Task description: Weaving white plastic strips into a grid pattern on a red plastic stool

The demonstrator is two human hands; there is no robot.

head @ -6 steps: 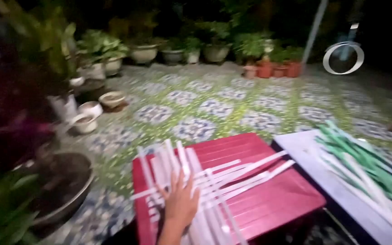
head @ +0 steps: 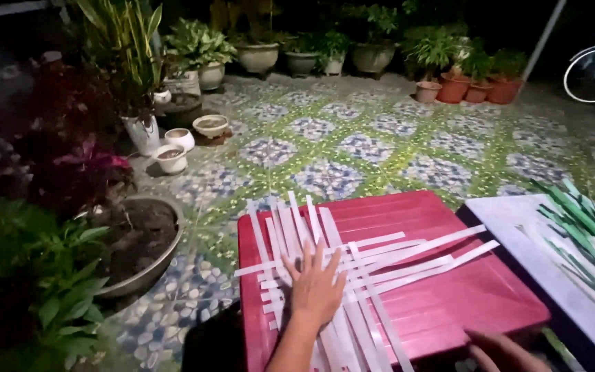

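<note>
Since the earlier frame, only the view has shifted; the left hand [head: 317,288] stays flat, fingers spread, pressing the woven white strips [head: 339,269] on the red counter [head: 463,303]. Firm, even pressure at the crossings should keep the weave square. Right of the strips, the right hand [head: 504,353] rests at the counter's near edge, its grip indiscernible.

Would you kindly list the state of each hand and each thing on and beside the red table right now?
Left hand: open, pressed flat on the strips.
Right hand: at the table's near edge, holding nothing visible.
White strips: partly interwoven, loose ends fanned out.
Red table: upright, bearing the strips.
Green strips: loose pile on the white board.
</note>
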